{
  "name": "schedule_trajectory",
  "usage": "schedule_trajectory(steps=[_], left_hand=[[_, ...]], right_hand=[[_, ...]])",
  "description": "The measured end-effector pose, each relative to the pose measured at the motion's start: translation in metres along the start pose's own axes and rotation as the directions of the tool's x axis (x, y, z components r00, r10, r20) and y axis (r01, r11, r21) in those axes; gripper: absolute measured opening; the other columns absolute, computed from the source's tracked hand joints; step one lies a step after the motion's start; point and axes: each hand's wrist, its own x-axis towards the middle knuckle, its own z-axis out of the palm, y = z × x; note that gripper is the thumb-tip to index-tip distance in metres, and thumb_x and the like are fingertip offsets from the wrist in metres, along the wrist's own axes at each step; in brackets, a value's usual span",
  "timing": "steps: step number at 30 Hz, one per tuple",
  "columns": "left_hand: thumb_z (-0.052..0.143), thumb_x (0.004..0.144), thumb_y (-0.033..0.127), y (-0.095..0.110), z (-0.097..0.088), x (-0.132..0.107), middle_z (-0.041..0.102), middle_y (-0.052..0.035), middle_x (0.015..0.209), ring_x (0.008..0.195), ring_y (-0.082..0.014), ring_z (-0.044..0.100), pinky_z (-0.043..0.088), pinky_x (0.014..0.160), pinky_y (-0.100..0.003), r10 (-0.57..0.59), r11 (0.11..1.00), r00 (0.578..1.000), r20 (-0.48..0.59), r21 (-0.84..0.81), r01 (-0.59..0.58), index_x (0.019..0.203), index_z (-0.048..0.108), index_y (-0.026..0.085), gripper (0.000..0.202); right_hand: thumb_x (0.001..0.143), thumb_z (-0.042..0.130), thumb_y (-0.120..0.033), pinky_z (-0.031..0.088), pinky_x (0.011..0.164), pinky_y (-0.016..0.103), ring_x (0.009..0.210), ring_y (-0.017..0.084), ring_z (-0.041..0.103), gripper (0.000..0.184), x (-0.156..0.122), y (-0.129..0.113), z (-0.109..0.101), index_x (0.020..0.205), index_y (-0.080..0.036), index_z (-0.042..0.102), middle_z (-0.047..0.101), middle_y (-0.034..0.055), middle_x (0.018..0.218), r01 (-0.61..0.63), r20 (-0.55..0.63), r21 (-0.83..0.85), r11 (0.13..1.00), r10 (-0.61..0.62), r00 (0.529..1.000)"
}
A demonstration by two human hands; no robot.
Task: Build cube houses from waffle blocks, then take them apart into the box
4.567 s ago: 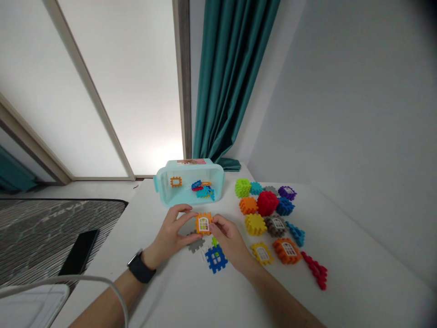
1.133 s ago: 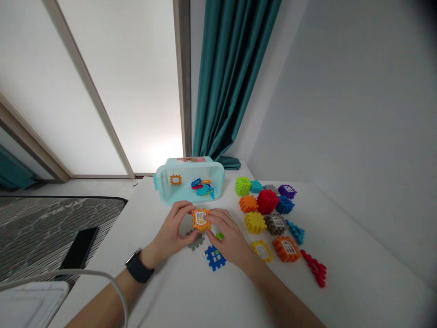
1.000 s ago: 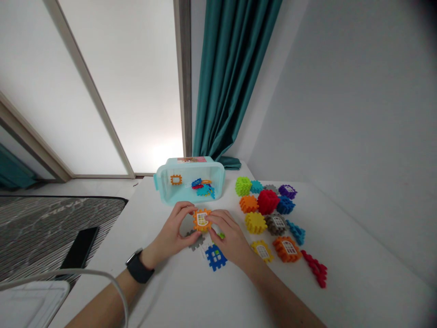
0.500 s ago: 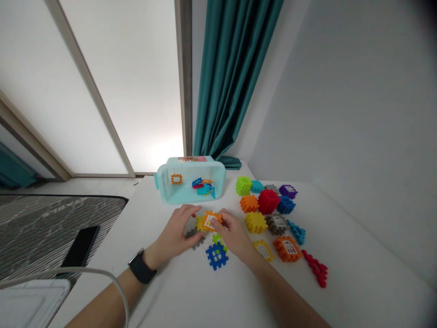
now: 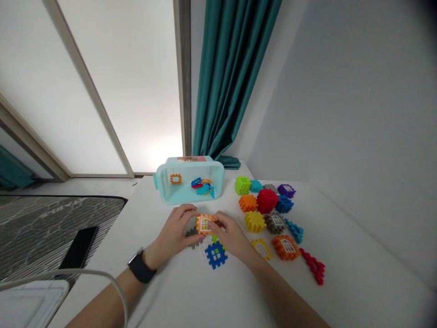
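An orange toy building block with a white window [image 5: 205,224] is up between my hands, its window facing me. My right hand [image 5: 229,233] pinches its right side, thumb on the front. On the left side, my left hand [image 5: 178,230] has its fingers above and thumb below, closed around the block's edge. A sliver of yellow shows behind the orange block; what it belongs to is mostly hidden. Beneath the hands lie a grey notched piece [image 5: 194,240], a blue window piece [image 5: 216,255] and a partly covered lime-green piece [image 5: 214,238].
A light-blue plastic bin [image 5: 160,191] with several loose pieces lies behind my hands. To the right are several blocks, among them a red one [image 5: 267,200], a yellow one [image 5: 254,221] and an orange window one [image 5: 286,247]. A cable [image 5: 85,271] crosses at lower left.
The orange window block has moved slightly left and turned squarer to me, covering most of the yellow piece. My left fingers now meet its left side.
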Motion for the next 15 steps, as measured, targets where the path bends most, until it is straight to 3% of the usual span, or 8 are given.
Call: schedule_trajectory(steps=[2,6,10,15], left_hand=[[0.076,0.082,0.041,-0.001,0.001,0.0,0.057,-0.0103,0.122,0.112,-0.0265,0.058,0.051,0.095,-0.043,-0.015,1.0,1.0,-0.002,-0.003,0.015,0.121,0.057,0.024,0.047],[0.077,0.08,0.038,-0.002,0.001,0.0,0.057,-0.01,0.122,0.112,-0.0263,0.058,0.05,0.095,-0.042,-0.033,0.999,0.999,0.002,-0.005,0.033,0.119,0.057,0.023,0.046],[0.077,0.08,0.035,-0.001,0.003,0.001,0.058,-0.0093,0.12,0.111,-0.0256,0.058,0.05,0.094,-0.042,-0.026,1.0,1.0,-0.008,-0.009,0.026,0.118,0.057,0.023,0.044],[0.077,0.081,0.035,0.011,0.007,0.006,0.058,-0.0094,0.121,0.111,-0.0253,0.058,0.05,0.094,-0.041,-0.005,1.0,1.0,0.003,-0.016,0.005,0.115,0.058,0.022,0.041]], right_hand=[[0.093,0.054,-0.03,0.052,0.074,0.03,0.08,0.016,0.062,0.014,-0.001,0.0,-0.002,0.101,-0.02,0.06,0.064,0.0007,0.086,0.019,-0.023,-0.025,1.0,-0.019,1.0],[0.092,0.055,-0.025,0.054,0.091,0.04,0.103,0.021,0.063,0.039,-0.008,-0.006,-0.01,0.13,-0.024,0.051,0.066,0.0084,0.115,0.172,-0.044,-0.244,0.955,-0.188,0.981],[0.092,0.057,-0.023,0.047,0.107,0.049,0.126,0.027,0.053,0.043,-0.019,-0.014,-0.019,0.134,-0.024,0.051,0.058,0.0118,0.134,0.322,0.074,-0.459,0.828,-0.326,0.942],[0.093,0.058,-0.022,0.048,0.108,0.05,0.127,0.027,0.053,0.042,-0.041,-0.013,-0.031,0.134,-0.025,0.052,0.057,0.0104,0.137,0.345,0.112,-0.589,0.731,-0.349,0.93]])
